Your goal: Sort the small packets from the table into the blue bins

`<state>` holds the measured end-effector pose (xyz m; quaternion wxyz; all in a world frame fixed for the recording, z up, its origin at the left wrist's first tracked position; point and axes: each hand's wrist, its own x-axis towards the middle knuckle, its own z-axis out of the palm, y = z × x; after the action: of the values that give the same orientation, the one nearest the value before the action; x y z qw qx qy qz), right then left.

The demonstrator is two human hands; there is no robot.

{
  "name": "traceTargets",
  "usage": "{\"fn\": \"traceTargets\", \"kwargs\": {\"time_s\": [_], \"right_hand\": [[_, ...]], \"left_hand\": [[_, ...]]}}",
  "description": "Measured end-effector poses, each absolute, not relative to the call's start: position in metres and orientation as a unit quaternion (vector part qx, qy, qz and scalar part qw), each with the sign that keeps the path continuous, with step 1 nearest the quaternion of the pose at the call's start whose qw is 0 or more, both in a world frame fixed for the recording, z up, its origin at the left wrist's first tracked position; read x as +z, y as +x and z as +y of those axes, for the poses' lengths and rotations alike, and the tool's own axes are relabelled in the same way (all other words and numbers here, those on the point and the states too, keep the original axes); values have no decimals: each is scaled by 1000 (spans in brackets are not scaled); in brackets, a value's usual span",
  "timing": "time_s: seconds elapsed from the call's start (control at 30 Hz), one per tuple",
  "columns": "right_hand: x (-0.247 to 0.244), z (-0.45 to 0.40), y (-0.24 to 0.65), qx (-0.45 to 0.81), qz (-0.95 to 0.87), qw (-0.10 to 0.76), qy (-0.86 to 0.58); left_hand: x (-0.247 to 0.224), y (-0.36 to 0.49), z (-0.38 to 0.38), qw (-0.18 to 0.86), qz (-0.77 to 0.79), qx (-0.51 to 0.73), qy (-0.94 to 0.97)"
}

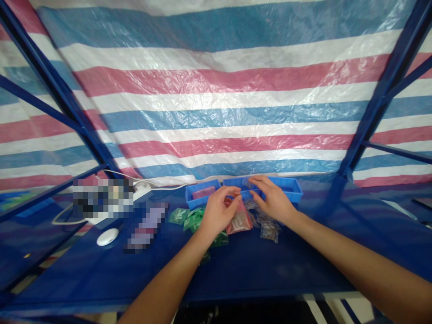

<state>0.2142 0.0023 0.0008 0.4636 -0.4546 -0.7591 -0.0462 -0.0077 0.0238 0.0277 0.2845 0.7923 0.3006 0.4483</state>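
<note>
My left hand is over the small bags, its fingers curved and the thumb a little apart from them. I see nothing held in it. Just beneath lies a red-edged clear zip bag with brownish contents. My right hand reaches to the long blue bin, thumb and fingers apart. A small clear bag is at its fingertips, over the bin. Below this hand, several small clear bags with dark contents lie in a pile. Green bags spread left of my left hand, which partly covers them.
A shorter blue bin holds a pink packet. Further left are a white round case, a blurred purple object and a white power strip with cables. Blue frame posts and a striped sheet bound the blue table.
</note>
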Motion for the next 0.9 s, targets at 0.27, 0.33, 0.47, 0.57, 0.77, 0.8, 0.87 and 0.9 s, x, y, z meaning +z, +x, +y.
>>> {"fn": "traceTargets", "kwargs": {"time_s": [0.27, 0.33, 0.47, 0.57, 0.77, 0.8, 0.87, 0.9], "right_hand": [[-9, 6, 214, -50, -819, 370, -437], [-5, 2, 212, -48, -821, 375, -429], [3, -7, 209, -33, -825, 396, -402], [6, -10, 206, -24, -823, 405, -397], [7, -13, 203, -14, -822, 410, -396], [7, -13, 203, -12, -822, 410, -396], [8, -14, 203, -10, -823, 408, -396], [8, -14, 202, -10, -823, 407, -397]], "left_hand": [[36, -10, 15, 193, 251, 392, 864], [37, -10, 13, 164, 225, 372, 885], [41, -14, 13, 130, 216, 345, 904], [47, -24, 19, 103, 236, 332, 907], [60, -60, 22, 30, 297, 324, 898], [60, -66, 19, 25, 310, 318, 896], [57, -79, 12, 26, 335, 288, 896], [54, -85, 8, 31, 346, 266, 899]]}}
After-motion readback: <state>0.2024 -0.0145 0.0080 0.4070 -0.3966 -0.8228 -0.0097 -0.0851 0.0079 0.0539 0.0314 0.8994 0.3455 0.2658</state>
